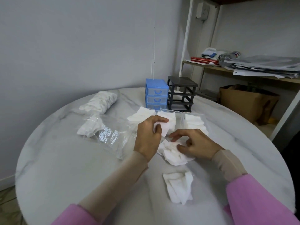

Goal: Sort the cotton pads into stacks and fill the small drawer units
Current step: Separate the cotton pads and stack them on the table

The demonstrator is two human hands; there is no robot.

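Marble-patterned counter (pixel 65 168): left hand (pixel 148 137) grips square cotton pads (pixel 164 129), right hand (pixel 194 144) pinches loose pad pile (pixel 173 153), near blue drawer unit (pixel 156 94) and black frame (pixel 181 93).

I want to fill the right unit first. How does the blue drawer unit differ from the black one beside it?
The blue drawer unit has its three clear drawers in place; the black unit is an open frame, its slots showing no drawers. The blue one stands left, the black one right and slightly taller. Both have three levels and stand at the far edge of the table.
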